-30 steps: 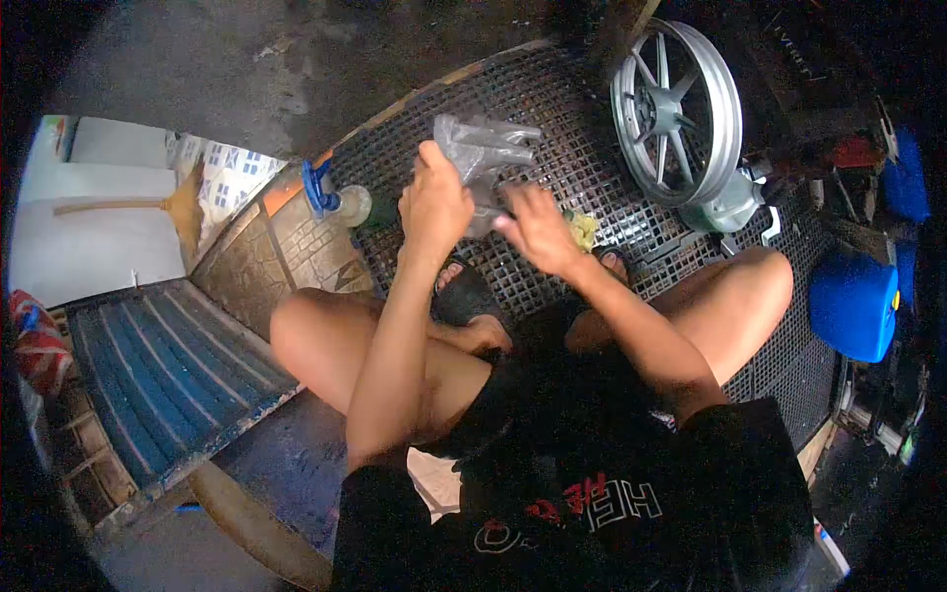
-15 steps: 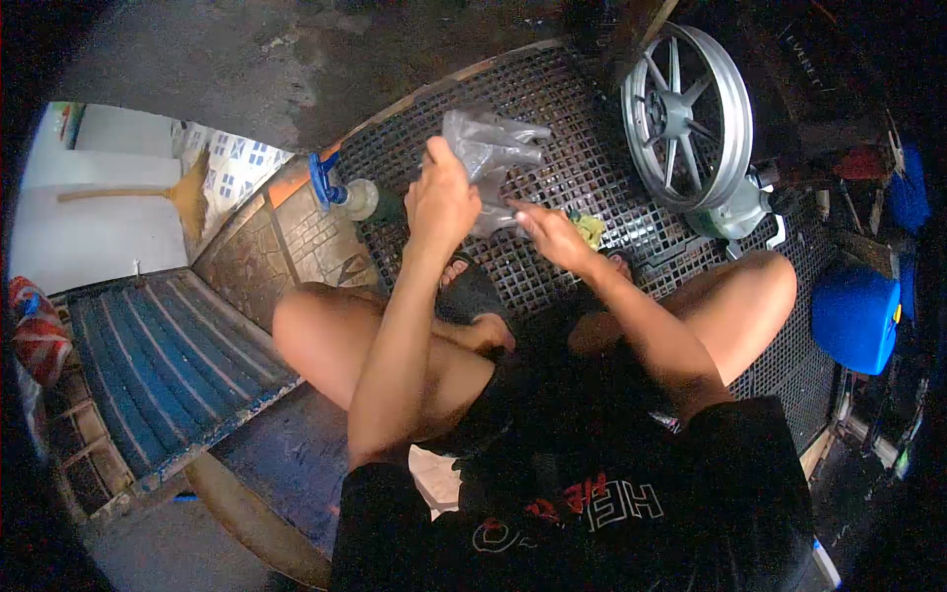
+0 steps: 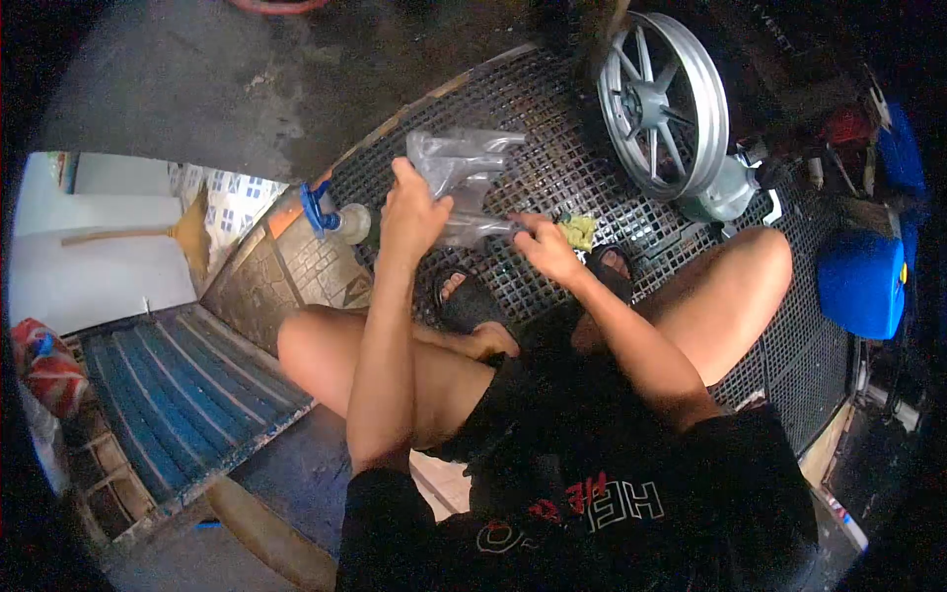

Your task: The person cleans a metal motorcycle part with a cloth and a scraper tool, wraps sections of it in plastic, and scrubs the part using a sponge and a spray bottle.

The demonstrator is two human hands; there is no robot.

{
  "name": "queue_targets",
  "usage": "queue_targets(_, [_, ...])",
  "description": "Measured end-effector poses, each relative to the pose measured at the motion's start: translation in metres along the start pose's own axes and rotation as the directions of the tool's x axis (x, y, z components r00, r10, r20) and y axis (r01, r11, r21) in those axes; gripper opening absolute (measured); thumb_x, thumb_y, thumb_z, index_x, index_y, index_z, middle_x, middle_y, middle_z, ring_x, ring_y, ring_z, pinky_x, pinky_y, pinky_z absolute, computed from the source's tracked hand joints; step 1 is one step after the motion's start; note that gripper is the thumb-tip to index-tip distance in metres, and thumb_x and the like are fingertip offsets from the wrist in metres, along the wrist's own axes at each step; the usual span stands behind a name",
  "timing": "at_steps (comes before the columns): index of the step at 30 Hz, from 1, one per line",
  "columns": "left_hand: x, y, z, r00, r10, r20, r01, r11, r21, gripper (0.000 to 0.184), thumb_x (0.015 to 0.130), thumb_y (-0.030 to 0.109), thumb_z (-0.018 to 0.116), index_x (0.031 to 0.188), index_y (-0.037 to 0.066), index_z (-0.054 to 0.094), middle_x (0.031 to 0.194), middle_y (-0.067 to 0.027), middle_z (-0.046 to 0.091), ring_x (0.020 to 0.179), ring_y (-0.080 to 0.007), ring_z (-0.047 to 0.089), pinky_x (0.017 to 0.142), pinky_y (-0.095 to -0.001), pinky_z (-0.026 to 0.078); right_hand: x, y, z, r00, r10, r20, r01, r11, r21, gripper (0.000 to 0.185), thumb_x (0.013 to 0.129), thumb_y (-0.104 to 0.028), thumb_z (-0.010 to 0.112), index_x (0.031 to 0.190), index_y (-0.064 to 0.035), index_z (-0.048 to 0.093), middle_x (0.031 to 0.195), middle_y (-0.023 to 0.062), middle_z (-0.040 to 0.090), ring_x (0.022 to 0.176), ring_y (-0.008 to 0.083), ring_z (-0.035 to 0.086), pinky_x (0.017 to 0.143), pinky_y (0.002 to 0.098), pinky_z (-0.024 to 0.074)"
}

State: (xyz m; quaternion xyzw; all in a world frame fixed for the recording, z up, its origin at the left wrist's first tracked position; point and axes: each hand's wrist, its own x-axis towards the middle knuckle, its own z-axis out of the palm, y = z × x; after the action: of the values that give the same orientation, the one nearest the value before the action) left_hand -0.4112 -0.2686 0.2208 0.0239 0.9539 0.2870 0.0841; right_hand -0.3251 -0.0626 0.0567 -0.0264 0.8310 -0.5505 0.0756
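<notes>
Over the black grid mat (image 3: 543, 104), out past your feet: clear glove-like plastic (image 3: 454, 170), held up between both hands. Its finger-like prongs point to your right, wide end toward your left.

Key relation: the lowest prong's long axis runs almost straight from your left hand (image 3: 414, 219) across to your right hand (image 3: 546, 252), dipping slightly to the right. Left is nearer the body of the plastic; right is only at that prong's tip. The upper prongs sit farther out from you, well apart from your right fingers.

Left fingers: closed around the wide end. Right: bent, thumb and forefinger look pinched on the tip; pinch force, can't tell.

Versus half a second ago: your right forefinger reached along the prong; now it's curled in at the end, and the prong looks straighter. View has swung a bit too, so the whole background sits shifted.

Around that: yellowish cloth (image 3: 577, 233) on the mat just beside your right hand, blue-topped bottle (image 3: 350, 224) off to the left, silver wheel (image 3: 651, 107) upright far right, greenish jug (image 3: 718, 197) behind its lower edge, blue canister (image 3: 860, 286) beyond your right knee.
</notes>
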Motion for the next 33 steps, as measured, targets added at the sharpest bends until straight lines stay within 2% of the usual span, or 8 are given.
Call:
queue_targets(1, [0.001,0.003,-0.003,1.0,-0.024,0.011,0.024,0.999,0.03,0.057,0.077,0.015,0.07,0.116,-0.002,0.032,0.106,-0.0356,0.061,0.102,-0.0521,0.059,0.089,-0.0532,0.046,0.0,0.003,-0.003,0.999,-0.046,0.01,0.044,0.983,0.179,0.041,0.096,-0.022,0.047,0.124,0.0067,0.057,0.114,0.0184,0.063,0.09,0.0203,0.066,0.081,0.0341,0.0532])
queue_targets(3, [0.002,-0.002,-0.002,0.999,0.01,-0.032,-0.008,0.999,0.049,0.057,0.077,0.015,0.07,0.115,-0.003,0.032,0.102,-0.036,0.062,0.1,-0.0531,0.059,0.09,-0.0523,0.047,0.001,-0.011,-0.004,0.941,0.339,-0.019,-0.254,0.74,0.623,0.042,0.098,-0.018,0.038,0.129,0.0047,0.054,0.116,0.0147,0.06,0.081,0.0205,0.065,0.072,0.0332,0.0569])
queue_targets(14, [-0.006,-0.022,0.014,0.954,-0.297,0.023,0.29,0.908,-0.301,0.103,0.079,0.022,0.068,0.143,-0.022,0.0,0.152,-0.036,0.021,0.143,-0.0341,0.028,0.114,-0.0309,0.027,0.031,-0.001,-0.001,0.657,0.741,-0.135,-0.167,0.317,0.933,0.045,0.099,-0.014,0.047,0.142,-0.0036,0.039,0.107,0.0119,0.065,0.082,0.0178,0.067,0.067,0.0306,0.0576])
queue_targets(16, [-0.005,-0.034,0.026,0.965,-0.256,-0.046,0.229,0.92,-0.319,0.09,0.078,0.018,0.069,0.141,-0.018,0.015,0.143,-0.0312,0.038,0.131,-0.0325,0.043,0.109,-0.0314,0.033,0.039,-0.025,0.013,0.701,0.699,-0.14,-0.087,0.279,0.956,0.034,0.101,-0.019,0.045,0.131,-0.0037,0.046,0.105,0.0074,0.067,0.093,0.0159,0.065,0.072,0.028,0.0537])
queue_targets(20, [-0.021,-0.024,0.027,0.969,-0.232,-0.087,0.179,0.896,-0.405,0.068,0.077,0.009,0.069,0.129,-0.009,0.03,0.126,-0.023,0.051,0.114,-0.0289,0.052,0.101,-0.0324,0.039,0.041,-0.088,0.041,0.672,0.685,-0.282,-0.038,0.411,0.911,0.046,0.103,-0.023,0.041,0.143,0.0014,0.04,0.139,0.0159,0.051,0.123,0.0233,0.051,0.106,0.033,0.0358])
queue_targets(25, [-0.023,-0.026,0.033,0.949,-0.304,-0.079,0.222,0.828,-0.516,0.067,0.078,0.007,0.069,0.129,-0.01,0.03,0.129,-0.0223,0.05,0.117,-0.0275,0.051,0.102,-0.0334,0.039,0.027,-0.083,0.072,0.646,0.51,-0.568,-0.112,0.8,0.59,0.051,0.104,-0.026,0.043,0.146,0.0013,0.035,0.13,0.0242,0.058,0.115,0.0288,0.058,0.1,0.0362,0.0429])
queue_targets(30, [-0.021,-0.034,0.037,0.975,-0.195,-0.103,0.118,0.857,-0.502,0.071,0.077,0.007,0.07,0.131,-0.011,0.028,0.13,-0.0217,0.048,0.117,-0.0266,0.051,0.103,-0.0335,0.038,-0.007,-0.122,0.047,0.812,0.512,-0.28,-0.32,0.792,0.521,0.055,0.106,-0.03,0.037,0.149,0.0024,0.028,0.148,0.0252,0.04,0.129,0.0338,0.049,0.105,0.033,0.0371])
queue_targets(33, [-0.022,-0.037,0.041,0.971,-0.221,-0.093,0.131,0.814,-0.566,0.074,0.077,0.007,0.07,0.133,-0.012,0.026,0.131,-0.0216,0.048,0.117,-0.0263,0.05,0.103,-0.0333,0.037,-0.016,-0.081,0.09,0.837,0.083,-0.541,-0.036,0.995,0.098,0.051,0.106,-0.024,0.036,0.149,0.0016,0.028,0.151,0.0289,0.029,0.13,0.0422,0.046,0.106,0.0378,0.0397])
